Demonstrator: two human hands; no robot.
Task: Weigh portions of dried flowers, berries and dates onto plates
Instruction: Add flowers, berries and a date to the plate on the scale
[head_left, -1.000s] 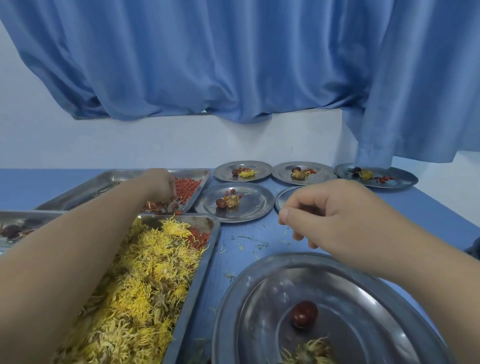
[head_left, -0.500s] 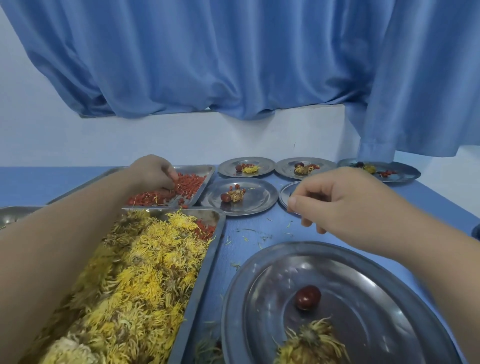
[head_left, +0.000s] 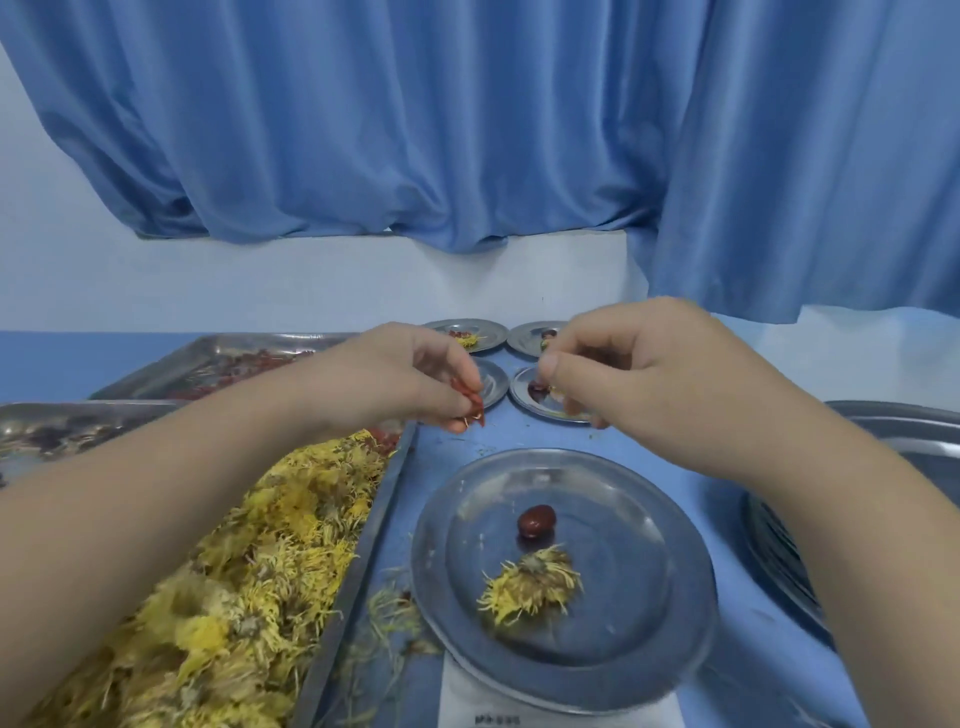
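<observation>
- Over the blue table (head_left: 519, 434), the left hand (head_left: 395, 379) pinches a small cluster of red dried berries (head_left: 472, 402) between thumb and curled fingertips. A few berries poke out below the grip.
- Just beside it, the right hand (head_left: 649, 374) has its fingers curled, with the thumb against the forefinger. I cannot tell whether anything is pinched there.
- Nearest the camera, the round steel plate (head_left: 649, 597) carries one dark red date (head_left: 536, 521) and one yellow dried flower (head_left: 530, 584), lying close together. No berries lie on it yet.
- That plate rests on what looks like a white scale (head_left: 467, 696), mostly hidden beneath it.
- The step in hand, as I judge it, is carrying the berries over to finish this portion, since the flower and date are already down.
- The next move calls for bringing the pinch over the plate's middle and letting the berries fall a few at a time, so the weight can be trimmed. Light berries could bounce off onto the table.
- Left of the plate, the long steel tray (head_left: 363, 545) is heaped with yellow flowers. Behind it, a second steel tray (head_left: 234, 353) holds the berry supply.
- Small steel plates (head_left: 467, 332) behind the hands show portions already laid out.
- Dark print on the scale's front edge is too blurred to read, and no brand shows.
</observation>
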